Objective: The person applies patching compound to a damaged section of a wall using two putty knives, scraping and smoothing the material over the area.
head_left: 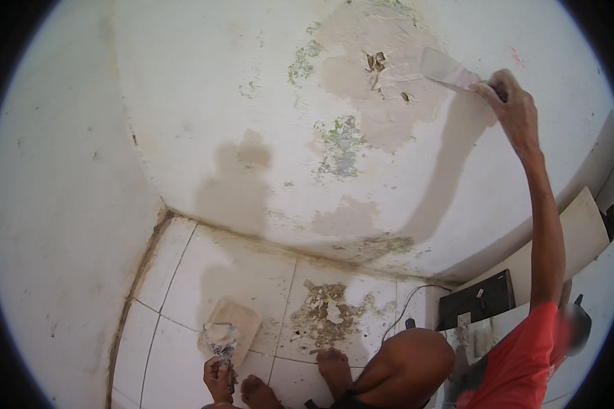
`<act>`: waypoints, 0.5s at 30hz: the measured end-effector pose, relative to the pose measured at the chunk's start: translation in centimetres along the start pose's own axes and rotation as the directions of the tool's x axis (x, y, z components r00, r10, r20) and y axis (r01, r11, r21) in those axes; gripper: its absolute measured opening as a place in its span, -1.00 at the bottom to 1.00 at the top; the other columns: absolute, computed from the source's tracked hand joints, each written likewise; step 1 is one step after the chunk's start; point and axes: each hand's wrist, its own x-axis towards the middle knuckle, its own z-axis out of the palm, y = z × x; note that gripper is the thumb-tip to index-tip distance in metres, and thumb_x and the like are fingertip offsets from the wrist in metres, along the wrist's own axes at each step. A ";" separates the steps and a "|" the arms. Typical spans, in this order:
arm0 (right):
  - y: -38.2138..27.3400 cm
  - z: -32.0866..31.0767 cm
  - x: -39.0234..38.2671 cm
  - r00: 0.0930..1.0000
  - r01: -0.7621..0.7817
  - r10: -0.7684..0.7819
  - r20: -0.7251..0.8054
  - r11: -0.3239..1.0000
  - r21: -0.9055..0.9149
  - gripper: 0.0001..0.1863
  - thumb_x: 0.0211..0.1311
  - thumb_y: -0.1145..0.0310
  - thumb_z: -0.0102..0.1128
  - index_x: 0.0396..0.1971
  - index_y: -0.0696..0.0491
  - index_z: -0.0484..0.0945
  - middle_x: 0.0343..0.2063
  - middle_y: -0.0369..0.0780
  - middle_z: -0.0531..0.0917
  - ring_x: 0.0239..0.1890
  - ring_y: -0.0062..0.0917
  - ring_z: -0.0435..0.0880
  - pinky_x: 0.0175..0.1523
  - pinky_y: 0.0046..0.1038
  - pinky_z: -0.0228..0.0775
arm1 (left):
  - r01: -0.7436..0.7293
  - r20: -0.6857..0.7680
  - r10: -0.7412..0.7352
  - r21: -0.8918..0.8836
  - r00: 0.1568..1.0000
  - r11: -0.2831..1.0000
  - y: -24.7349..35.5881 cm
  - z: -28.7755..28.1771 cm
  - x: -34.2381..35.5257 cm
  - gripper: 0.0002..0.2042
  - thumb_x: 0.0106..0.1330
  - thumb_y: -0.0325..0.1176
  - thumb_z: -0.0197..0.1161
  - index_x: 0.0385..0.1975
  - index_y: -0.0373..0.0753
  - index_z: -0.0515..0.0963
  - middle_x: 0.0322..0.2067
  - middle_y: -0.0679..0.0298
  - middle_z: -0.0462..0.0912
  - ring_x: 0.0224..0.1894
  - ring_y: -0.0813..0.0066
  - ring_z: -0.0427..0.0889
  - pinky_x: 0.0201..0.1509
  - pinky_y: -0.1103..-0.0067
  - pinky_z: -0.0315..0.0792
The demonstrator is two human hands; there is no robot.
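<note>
My right hand [508,109] grips a wide putty knife [445,70], its blade on or just over a pinkish-beige filler patch [389,119] high on the white wall. The patch surrounds a ragged dark hole [376,61]; green flaking paint [341,143] shows below it. Down at the lower middle, my left hand [218,375] is closed round the handle of a second scraper [220,334], which carries pale paste and lies over a beige square tray [247,317]. My bare feet [334,368] and bent knee [413,361] are beside it.
Flaked debris [327,313] lies on white floor tiles [174,273] along the wall's base. A side wall [54,225] rises at left. At right stand a leaning board [573,221], a black flat object [476,296], a cable [409,298] and a shiny panel seemingly reflecting a person.
</note>
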 end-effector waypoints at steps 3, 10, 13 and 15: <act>3.4 -2.3 -0.6 0.997 -0.061 0.060 -0.039 0.997 -0.046 -0.66 0.27 0.08 0.26 -0.31 0.09 0.52 -0.57 -0.26 0.58 -0.58 -0.56 0.50 -0.40 -0.43 0.39 | 0.008 0.017 -0.008 0.007 1.000 1.000 0.6 0.6 -0.1 -0.80 0.33 -0.45 0.15 -0.08 -0.27 0.43 -0.39 0.19 0.60 -0.61 0.50 0.55 -0.64 0.60 0.42; -3.5 1.0 -8.3 0.963 -0.263 0.175 0.207 0.782 0.565 -0.79 0.40 0.29 0.12 -0.15 0.10 0.41 -0.52 -0.30 0.54 -0.61 -0.73 0.49 -0.60 -0.65 0.38 | 0.019 0.000 -0.019 -0.001 1.000 1.000 0.4 0.4 0.1 -0.81 0.33 -0.45 0.13 -0.08 -0.27 0.43 -0.40 0.18 0.61 -0.61 0.50 0.55 -0.66 0.63 0.41; -6.7 4.2 -8.6 0.963 -0.269 0.181 0.199 0.647 0.714 -0.80 0.37 0.35 0.16 -0.22 0.15 0.41 -0.53 -0.28 0.57 -0.62 -0.71 0.55 -0.58 -0.64 0.41 | 0.023 0.012 -0.023 -0.016 1.000 1.000 0.6 0.8 0.0 -0.81 0.33 -0.44 0.13 -0.09 -0.27 0.43 -0.40 0.18 0.60 -0.61 0.50 0.55 -0.67 0.64 0.40; -8.6 6.2 -8.7 0.947 -0.302 0.265 0.179 0.558 0.773 -0.80 0.35 0.37 0.20 -0.23 0.17 0.41 -0.53 -0.26 0.60 -0.61 -0.69 0.60 -0.58 -0.63 0.40 | 0.015 0.013 -0.015 -0.015 1.000 1.000 0.3 0.2 0.2 -0.81 0.33 -0.44 0.14 -0.10 -0.27 0.43 -0.41 0.18 0.60 -0.61 0.49 0.55 -0.67 0.63 0.40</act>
